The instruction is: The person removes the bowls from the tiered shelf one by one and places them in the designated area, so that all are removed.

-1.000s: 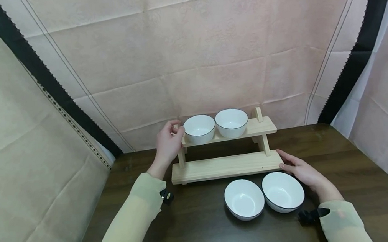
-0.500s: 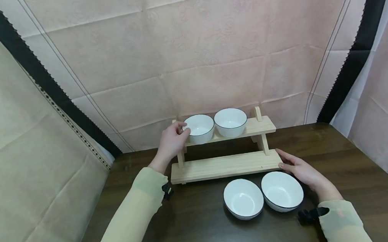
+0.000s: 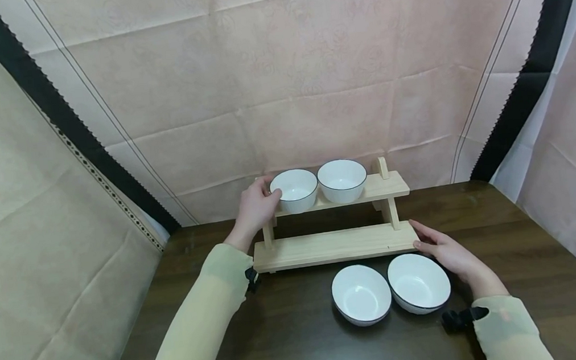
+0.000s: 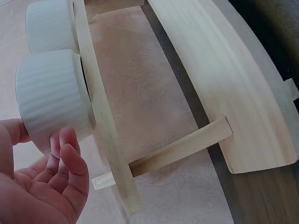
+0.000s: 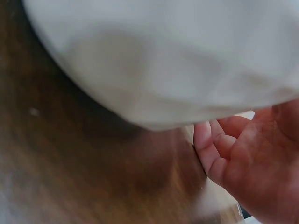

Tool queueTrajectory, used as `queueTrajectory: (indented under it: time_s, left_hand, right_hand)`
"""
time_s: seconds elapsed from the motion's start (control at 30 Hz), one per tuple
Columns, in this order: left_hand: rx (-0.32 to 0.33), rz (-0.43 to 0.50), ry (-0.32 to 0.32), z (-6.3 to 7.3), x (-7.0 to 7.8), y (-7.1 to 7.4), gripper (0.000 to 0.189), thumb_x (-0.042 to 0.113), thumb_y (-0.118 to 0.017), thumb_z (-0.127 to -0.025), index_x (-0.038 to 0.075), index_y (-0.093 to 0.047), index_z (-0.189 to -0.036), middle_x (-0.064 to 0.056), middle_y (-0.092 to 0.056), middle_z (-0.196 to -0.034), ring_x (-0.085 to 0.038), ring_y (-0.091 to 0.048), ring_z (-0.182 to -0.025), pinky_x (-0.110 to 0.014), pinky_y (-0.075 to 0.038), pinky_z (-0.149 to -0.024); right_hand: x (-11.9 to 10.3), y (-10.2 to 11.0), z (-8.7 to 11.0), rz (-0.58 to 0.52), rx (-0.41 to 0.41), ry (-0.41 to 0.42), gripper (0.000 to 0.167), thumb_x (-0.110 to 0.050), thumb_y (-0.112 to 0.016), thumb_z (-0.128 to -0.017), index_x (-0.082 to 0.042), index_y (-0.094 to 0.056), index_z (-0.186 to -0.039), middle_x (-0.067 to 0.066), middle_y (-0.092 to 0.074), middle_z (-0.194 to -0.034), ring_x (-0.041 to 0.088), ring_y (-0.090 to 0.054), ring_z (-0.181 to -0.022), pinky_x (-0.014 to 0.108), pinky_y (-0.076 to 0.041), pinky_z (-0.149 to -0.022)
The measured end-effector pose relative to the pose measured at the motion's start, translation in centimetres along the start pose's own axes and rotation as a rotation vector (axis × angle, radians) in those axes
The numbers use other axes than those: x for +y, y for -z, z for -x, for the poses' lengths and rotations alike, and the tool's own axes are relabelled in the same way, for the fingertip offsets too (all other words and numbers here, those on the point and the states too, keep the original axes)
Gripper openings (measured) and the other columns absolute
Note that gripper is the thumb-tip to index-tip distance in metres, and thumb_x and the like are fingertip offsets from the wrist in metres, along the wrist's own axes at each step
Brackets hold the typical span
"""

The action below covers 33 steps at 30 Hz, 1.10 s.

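In the head view, a two-tier wooden rack (image 3: 335, 247) stands on the table. Two white bowls with dark rims sit side by side on its upper tier: a left bowl (image 3: 297, 196) and a right bowl (image 3: 344, 183). My left hand (image 3: 256, 210) holds the left bowl by its outer side, thumb near the front; the left wrist view shows fingers (image 4: 67, 158) curled against that bowl's wall (image 4: 53, 93). At the lower tier's right end, my right hand (image 3: 451, 256) grips the board, thumb in front and fingers behind. A bowl overhead partly hides this in the right wrist view.
Two more white bowls stand on the dark wooden table (image 3: 302, 339) in front of the rack: one bowl (image 3: 361, 296) nearer the middle, the other bowl (image 3: 419, 284) beside my right wrist. A pale cloth wall (image 3: 310, 86) rises behind the rack.
My left hand has moved right onto the left bowl, its fingers now around the bowl's outer side. The right hand stays on the rack's end; the bowls keep their places.
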<state>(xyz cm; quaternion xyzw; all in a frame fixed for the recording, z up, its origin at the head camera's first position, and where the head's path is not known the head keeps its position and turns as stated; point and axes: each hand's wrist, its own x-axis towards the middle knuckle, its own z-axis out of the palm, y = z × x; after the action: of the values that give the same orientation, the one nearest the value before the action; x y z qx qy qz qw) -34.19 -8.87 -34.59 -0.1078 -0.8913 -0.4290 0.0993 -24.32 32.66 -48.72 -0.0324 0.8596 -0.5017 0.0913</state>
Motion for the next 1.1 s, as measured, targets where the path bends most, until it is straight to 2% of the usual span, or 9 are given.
queueTrajectory:
  time_s: [0.3,0.63,0.87,1.1]
  left_hand:
    - [-0.007,0.007,0.046,-0.5,-0.01,-0.22,0.044,0.027,-0.054,-0.086,0.015,-0.053,-0.129,-0.004,-0.056,-0.069,-0.021,-0.057,-0.046,-0.029,-0.046,-0.046]
    - [-0.018,0.018,0.065,-0.45,-0.32,-0.42,0.048,0.026,-0.052,-0.086,0.015,-0.048,-0.133,-0.004,-0.057,-0.069,-0.023,-0.058,-0.048,-0.029,-0.045,-0.044]
    - [-0.02,0.044,0.072,-0.42,-0.38,-0.52,0.048,0.026,-0.051,-0.086,0.017,-0.047,-0.133,-0.004,-0.056,-0.063,-0.02,-0.054,-0.044,-0.028,-0.044,-0.043]
    - [-0.042,0.052,0.089,-0.49,-0.24,-0.39,0.05,0.026,-0.052,-0.085,0.017,-0.046,-0.134,-0.003,-0.055,-0.053,-0.035,-0.061,-0.051,-0.028,-0.043,-0.04]
  right_hand:
    - [0.01,-0.05,-0.02,-0.002,0.003,0.008,0.066,-0.043,-0.045,-0.095,-0.026,-0.013,-0.151,0.021,-0.018,-0.154,0.044,-0.024,-0.138,0.065,-0.027,-0.103]
    - [-0.11,-0.03,0.01,0.001,0.0,0.003,0.066,-0.042,-0.045,-0.095,-0.027,-0.013,-0.151,0.02,-0.018,-0.154,0.045,-0.02,-0.139,0.068,-0.023,-0.102]
    - [-0.09,0.0,0.01,0.008,0.003,0.001,0.066,-0.042,-0.045,-0.095,-0.027,-0.013,-0.151,0.02,-0.018,-0.154,0.045,-0.019,-0.139,0.069,-0.022,-0.102]
    - [-0.08,-0.01,0.05,0.013,0.004,-0.003,0.066,-0.042,-0.045,-0.095,-0.027,-0.013,-0.151,0.02,-0.018,-0.154,0.045,-0.02,-0.138,0.069,-0.023,-0.101]
